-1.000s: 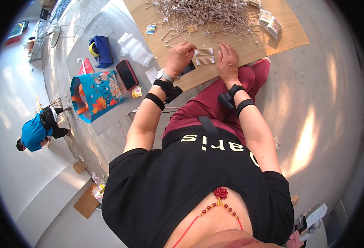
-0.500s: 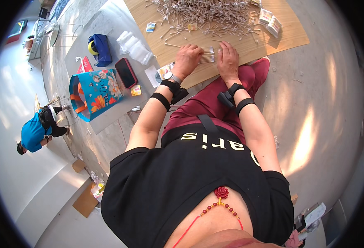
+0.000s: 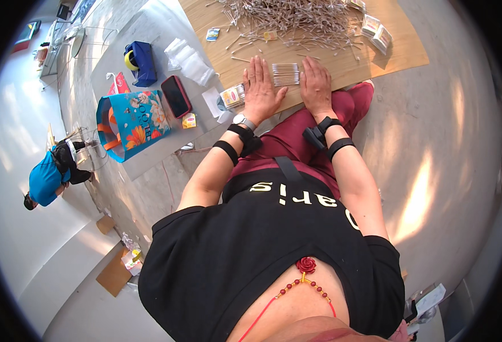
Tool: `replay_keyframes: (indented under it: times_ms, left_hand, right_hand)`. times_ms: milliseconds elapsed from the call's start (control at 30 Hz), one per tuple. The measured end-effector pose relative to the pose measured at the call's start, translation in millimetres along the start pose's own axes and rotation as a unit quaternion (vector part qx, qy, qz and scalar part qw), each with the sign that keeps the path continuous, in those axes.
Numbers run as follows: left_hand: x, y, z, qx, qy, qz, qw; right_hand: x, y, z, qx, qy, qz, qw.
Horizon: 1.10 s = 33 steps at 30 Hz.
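A neat row of cotton swabs (image 3: 285, 74) lies side by side on the wooden board between my two hands. My left hand (image 3: 260, 91) rests flat at the row's left end, fingers stretched away from me and thumb out to the side. At the right end my right hand (image 3: 316, 85) lies palm down, its fingers extended and close together. Neither hand holds anything. Next to my left wrist is a filled pack of cotton swabs (image 3: 232, 97) with a yellow and white label. Beyond the hands spreads a large loose heap of cotton swabs (image 3: 296, 20).
Two packed swab bundles (image 3: 376, 33) stand at the board's right side. Left of the board lie clear plastic bags (image 3: 188, 61), a phone (image 3: 176, 97), a blue tape dispenser (image 3: 140, 64) and a floral bag (image 3: 134, 124). A person in blue (image 3: 48, 178) bends over farther left.
My left hand has drawn back left from the swabs and its bent fingers have straightened, uncovering the row. My right hand stays almost in place.
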<state>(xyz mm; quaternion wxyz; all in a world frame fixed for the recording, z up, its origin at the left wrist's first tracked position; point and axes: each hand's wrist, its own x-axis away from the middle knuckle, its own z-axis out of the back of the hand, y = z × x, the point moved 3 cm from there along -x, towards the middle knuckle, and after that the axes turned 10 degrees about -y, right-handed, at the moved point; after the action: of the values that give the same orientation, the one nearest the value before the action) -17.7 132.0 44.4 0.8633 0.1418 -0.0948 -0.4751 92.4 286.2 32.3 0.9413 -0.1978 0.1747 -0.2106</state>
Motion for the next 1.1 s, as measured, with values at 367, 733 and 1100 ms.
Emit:
replay_keyframes:
  times_ms: [367, 733, 1100]
  left_hand:
    - [-3, -3, -24, -0.019, -0.011, 0.032, 0.999]
    - [-3, -9, -26, -0.028, -0.022, 0.022, 0.999]
    - [-4, -9, -29, -0.033, -0.024, 0.025, 0.999]
  right_hand:
    - [13, -4, -14, 0.201, -0.161, -0.034, 0.966]
    - [9, -13, -17, 0.247, -0.191, -0.036, 0.949]
    - [8, -13, -22, 0.233, -0.178, -0.012, 0.956]
